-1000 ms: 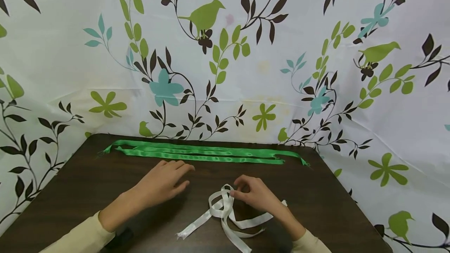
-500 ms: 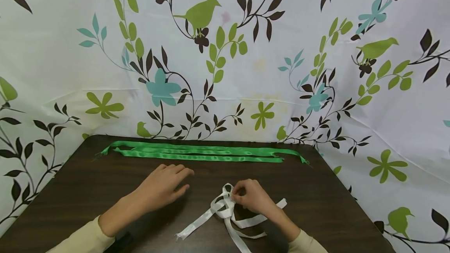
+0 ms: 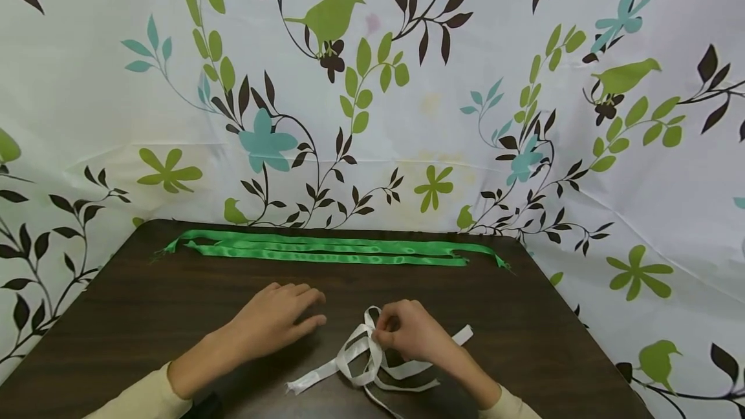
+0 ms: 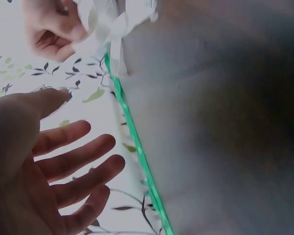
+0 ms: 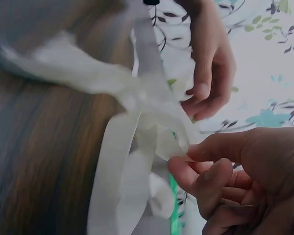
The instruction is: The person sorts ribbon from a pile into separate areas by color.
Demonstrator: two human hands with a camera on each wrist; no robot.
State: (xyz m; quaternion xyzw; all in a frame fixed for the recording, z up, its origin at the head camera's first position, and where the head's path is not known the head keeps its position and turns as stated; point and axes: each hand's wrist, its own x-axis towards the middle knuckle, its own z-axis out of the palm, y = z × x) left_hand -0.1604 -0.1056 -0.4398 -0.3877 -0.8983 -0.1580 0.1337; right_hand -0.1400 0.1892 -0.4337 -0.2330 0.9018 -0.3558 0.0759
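Note:
A white satin ribbon lies in loose loops with several tails spread over the dark wooden table. My right hand pinches its upper loops between thumb and forefinger. The right wrist view shows the ribbon up close, a fold caught at the fingertips of my right hand. To the left of the loops, my left hand hovers palm down, apart from the ribbon. In the left wrist view the left hand has its fingers spread and relaxed, holding nothing.
Several green ribbons are stretched side by side along the table's far edge. Behind the dark brown table hangs a white cloth patterned with leaves, flowers and birds.
My right hand has closed on the white ribbon and shifted slightly left; its loop has widened and tipped toward the front. My left hand has barely moved.

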